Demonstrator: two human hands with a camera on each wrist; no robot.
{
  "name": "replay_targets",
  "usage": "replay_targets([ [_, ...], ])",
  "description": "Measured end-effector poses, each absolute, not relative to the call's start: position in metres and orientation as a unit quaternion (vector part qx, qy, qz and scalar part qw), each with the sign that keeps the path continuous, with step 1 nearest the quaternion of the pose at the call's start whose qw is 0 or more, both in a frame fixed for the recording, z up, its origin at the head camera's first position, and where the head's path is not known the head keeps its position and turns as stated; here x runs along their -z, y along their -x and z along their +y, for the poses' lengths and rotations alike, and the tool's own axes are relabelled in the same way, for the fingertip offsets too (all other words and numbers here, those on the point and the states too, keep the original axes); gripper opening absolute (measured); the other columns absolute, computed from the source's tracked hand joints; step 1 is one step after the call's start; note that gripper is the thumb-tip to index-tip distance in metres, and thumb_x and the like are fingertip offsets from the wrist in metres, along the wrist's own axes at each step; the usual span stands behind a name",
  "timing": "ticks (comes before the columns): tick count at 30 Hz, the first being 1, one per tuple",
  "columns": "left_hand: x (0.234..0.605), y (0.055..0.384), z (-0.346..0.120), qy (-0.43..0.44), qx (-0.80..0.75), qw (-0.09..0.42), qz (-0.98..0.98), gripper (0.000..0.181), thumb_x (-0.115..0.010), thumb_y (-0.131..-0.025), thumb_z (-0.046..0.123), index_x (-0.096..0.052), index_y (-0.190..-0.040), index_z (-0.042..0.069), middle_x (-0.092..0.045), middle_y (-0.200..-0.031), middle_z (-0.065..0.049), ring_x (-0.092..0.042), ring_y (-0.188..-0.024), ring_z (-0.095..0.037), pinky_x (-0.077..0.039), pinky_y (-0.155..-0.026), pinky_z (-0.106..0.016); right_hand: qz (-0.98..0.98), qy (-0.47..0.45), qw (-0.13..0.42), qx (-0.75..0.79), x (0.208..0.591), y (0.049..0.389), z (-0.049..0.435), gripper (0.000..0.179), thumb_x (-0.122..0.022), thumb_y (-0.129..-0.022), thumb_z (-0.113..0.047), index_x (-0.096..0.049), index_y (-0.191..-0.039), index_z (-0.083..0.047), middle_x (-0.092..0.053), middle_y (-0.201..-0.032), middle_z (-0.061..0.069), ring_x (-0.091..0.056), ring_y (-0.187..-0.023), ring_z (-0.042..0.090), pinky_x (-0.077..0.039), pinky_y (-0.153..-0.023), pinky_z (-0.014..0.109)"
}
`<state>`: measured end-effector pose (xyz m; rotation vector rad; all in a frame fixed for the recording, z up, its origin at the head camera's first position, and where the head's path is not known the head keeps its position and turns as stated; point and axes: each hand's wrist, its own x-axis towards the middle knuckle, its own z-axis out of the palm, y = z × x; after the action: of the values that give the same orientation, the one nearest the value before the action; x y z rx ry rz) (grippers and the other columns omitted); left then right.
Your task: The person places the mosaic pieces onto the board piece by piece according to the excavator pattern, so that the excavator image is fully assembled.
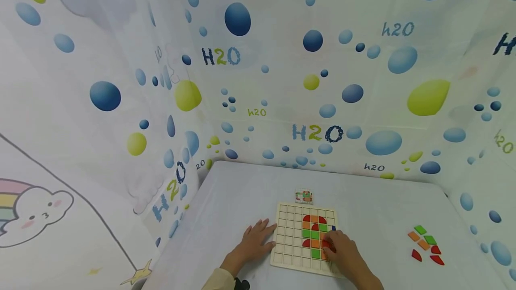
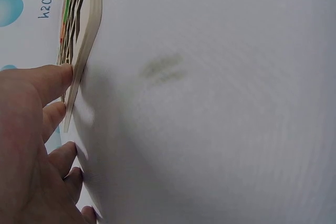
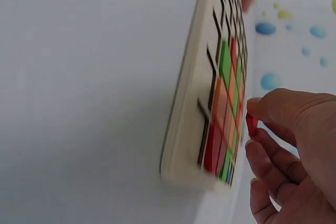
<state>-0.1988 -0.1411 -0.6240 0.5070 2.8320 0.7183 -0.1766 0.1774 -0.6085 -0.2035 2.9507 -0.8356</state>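
Note:
A pale wooden grid board (image 1: pixel 288 239) lies on the white table, with red, orange and green tiles set in its right half. My left hand (image 1: pixel 255 241) is at the board's left edge, fingers spread; in the left wrist view its thumb and a finger touch the board's side. Over the board's right side is my right hand (image 1: pixel 343 250), hiding some of the squares there. It pinches a small red tile (image 3: pixel 252 125) between thumb and fingers, just above the board's face in the right wrist view. A bit of blue (image 1: pixel 333 228) shows beside that hand.
Behind the board lies a small pattern card (image 1: pixel 304 196). Several loose tiles, green (image 1: pixel 420 229), orange (image 1: pixel 423 245) and red (image 1: pixel 437 260), are scattered on the table to the right. A bubble-printed curtain (image 1: pixel 282 102) hangs behind the table (image 1: pixel 375 209).

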Motion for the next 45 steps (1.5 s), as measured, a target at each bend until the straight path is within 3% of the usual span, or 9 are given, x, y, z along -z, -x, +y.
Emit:
replay_targets([
  [6, 0.624, 0.199, -0.141, -0.170, -0.247, 0.090, 0.950, 0.059, -0.062, -0.104, 0.044, -0.051, -0.158, 0.022, -0.041, -0.167, -0.015, -0.034, -0.155, -0.043, -0.023, -0.123, -0.071, 0.952, 0.156, -0.012, 0.263, 0.615, 0.171, 0.147, 0.020, -0.086, -0.089, -0.018, -0.067, -0.094, -0.023, -0.061, -0.094, -0.012, -0.057, -0.090, 0.009, -0.051, -0.079, 0.039],
  [9, 0.625, 0.199, -0.141, -0.169, -0.249, 0.093, 0.949, 0.059, -0.063, -0.104, 0.044, -0.051, -0.158, 0.022, -0.041, -0.168, -0.015, -0.034, -0.156, -0.043, -0.023, -0.123, -0.071, 0.948, 0.194, -0.028, 0.249, 0.619, 0.169, 0.139, 0.021, -0.087, -0.087, -0.019, -0.068, -0.091, -0.025, -0.063, -0.095, -0.013, -0.061, -0.093, 0.011, -0.055, -0.081, 0.040],
  [13, 0.628, 0.200, -0.141, -0.166, -0.238, 0.092, 0.952, 0.060, -0.062, -0.105, 0.046, -0.050, -0.159, 0.024, -0.040, -0.168, -0.013, -0.033, -0.156, -0.041, -0.024, -0.123, -0.070, 0.946, 0.220, -0.030, 0.237, 0.620, 0.167, 0.135, 0.023, -0.088, -0.086, -0.020, -0.067, -0.092, -0.027, -0.066, -0.098, -0.014, -0.062, -0.095, 0.015, -0.049, -0.075, 0.040],
  [25, 0.627, 0.199, -0.141, -0.166, -0.239, 0.087, 0.953, 0.059, -0.064, -0.104, 0.043, -0.051, -0.158, 0.024, -0.041, -0.168, -0.013, -0.034, -0.156, -0.041, -0.023, -0.123, -0.069, 0.947, 0.229, -0.031, 0.224, 0.617, 0.161, 0.136, 0.021, -0.085, -0.089, -0.021, -0.065, -0.091, -0.028, -0.059, -0.092, -0.018, -0.051, -0.087, 0.007, -0.036, -0.070, 0.032],
  [39, 0.621, 0.196, -0.142, -0.182, -0.248, 0.072, 0.949, 0.058, -0.062, -0.105, 0.041, -0.052, -0.157, 0.020, -0.042, -0.165, -0.019, -0.035, -0.154, -0.047, -0.024, -0.120, -0.074, 0.952, 0.200, -0.053, 0.223, 0.619, 0.162, 0.132, 0.023, -0.086, -0.087, -0.018, -0.066, -0.085, -0.028, -0.057, -0.090, -0.016, -0.054, -0.090, 0.010, -0.037, -0.073, 0.035],
  [45, 0.624, 0.198, -0.141, -0.168, -0.245, 0.085, 0.951, 0.058, -0.063, -0.104, 0.043, -0.051, -0.158, 0.022, -0.041, -0.167, -0.015, -0.034, -0.156, -0.043, -0.023, -0.123, -0.071, 0.955, 0.169, -0.052, 0.237, 0.617, 0.161, 0.134, 0.023, -0.086, -0.085, -0.020, -0.066, -0.082, -0.030, -0.054, -0.091, -0.015, -0.055, -0.093, 0.009, -0.037, -0.075, 0.035],
])
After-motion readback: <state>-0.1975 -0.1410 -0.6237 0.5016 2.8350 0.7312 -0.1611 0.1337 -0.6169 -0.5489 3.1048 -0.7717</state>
